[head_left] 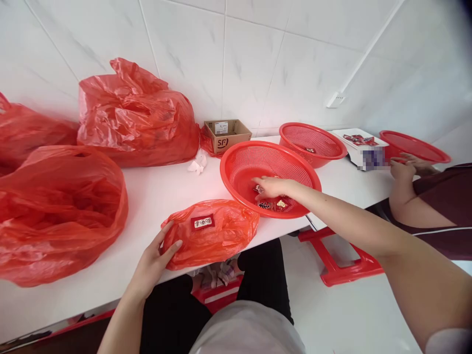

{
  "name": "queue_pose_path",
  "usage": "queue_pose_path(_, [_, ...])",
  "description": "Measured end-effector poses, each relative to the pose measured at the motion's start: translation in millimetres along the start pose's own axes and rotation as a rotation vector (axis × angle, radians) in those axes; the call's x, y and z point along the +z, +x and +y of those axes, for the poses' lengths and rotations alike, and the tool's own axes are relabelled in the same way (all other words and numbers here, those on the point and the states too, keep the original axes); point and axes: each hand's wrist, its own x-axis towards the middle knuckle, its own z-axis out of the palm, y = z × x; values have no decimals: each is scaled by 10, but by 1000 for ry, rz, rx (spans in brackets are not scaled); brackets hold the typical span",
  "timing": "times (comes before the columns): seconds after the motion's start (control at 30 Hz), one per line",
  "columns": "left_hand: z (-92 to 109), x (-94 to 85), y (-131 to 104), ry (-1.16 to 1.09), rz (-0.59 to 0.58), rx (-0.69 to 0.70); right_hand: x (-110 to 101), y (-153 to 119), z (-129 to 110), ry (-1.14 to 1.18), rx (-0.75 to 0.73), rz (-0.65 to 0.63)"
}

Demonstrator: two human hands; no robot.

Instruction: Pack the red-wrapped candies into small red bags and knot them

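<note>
My left hand (157,258) pinches the left edge of a thin red plastic bag (228,231) lying at the table's front edge. A small dark-red packet with a white label (202,222) rests on or in that bag. My right hand (271,188) reaches down into a red perforated basket (236,164), its fingers spread just over several small red packets (266,205). Whether its fingertips touch a packet cannot be made out.
Large red bags (136,118) and an open red bag (59,211) fill the left. Behind are a cardboard box (232,136), crumpled tissue (198,163) and another basket (313,142). At right, a person's hands (409,164) are beside a scale (359,147); a red stool (342,265) stands below.
</note>
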Motion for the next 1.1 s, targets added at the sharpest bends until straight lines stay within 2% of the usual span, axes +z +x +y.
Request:
queue_pose_path(0.13, [-1, 5, 10, 21, 25, -11, 169, 102, 69, 86, -33, -39])
queue_pose_path(0.3, [31, 24, -18, -3, 30, -22, 29, 94, -22, 305, -50, 8])
queue_pose_path(0.37, [28, 23, -19, 7, 30, -17, -92, 23, -65, 562, -114, 32])
queue_pose_path(0.47, [5, 13, -2, 14, 28, -24, -236, -176, -195, 1092, -251, 3])
queue_pose_path(0.53, [-14, 8, 12, 23, 31, -9, -231, -326, -357, 1233, -319, -71])
queue_pose_path(0.6, [-33, 6, 20, 28, 33, 17, -96, -448, -579, 1156, -401, -108])
queue_pose_path(0.63, [-42, 6, 20, 26, 32, 25, 21, -492, -705, 1058, -448, -84])
queue_pose_path(0.73, [-68, 6, 15, 8, 33, 32, 477, -548, -1083, 644, -550, 111])
queue_pose_path(0.8, [-84, 3, 10, 4, 36, 36, 723, -549, -1273, 448, -583, 157])
queue_pose_path(0.87, [-94, 0, 5, 3, 39, 44, 783, -549, -1363, 401, -626, 148])
queue_pose_path(0.9, [-96, -2, 2, -1, 37, 44, 728, -552, -1360, 425, -643, 161])
queue_pose_path(0.97, [-93, -3, -3, -16, 30, 37, 471, -553, -1251, 496, -641, 250])
queue_pose_path(1.03, [-82, -1, -7, -33, 25, 25, 117, -527, -1009, 499, -554, 364])
queue_pose_path(1.1, [-66, 5, -9, -40, 31, 18, -195, -461, -663, 357, -384, 432])
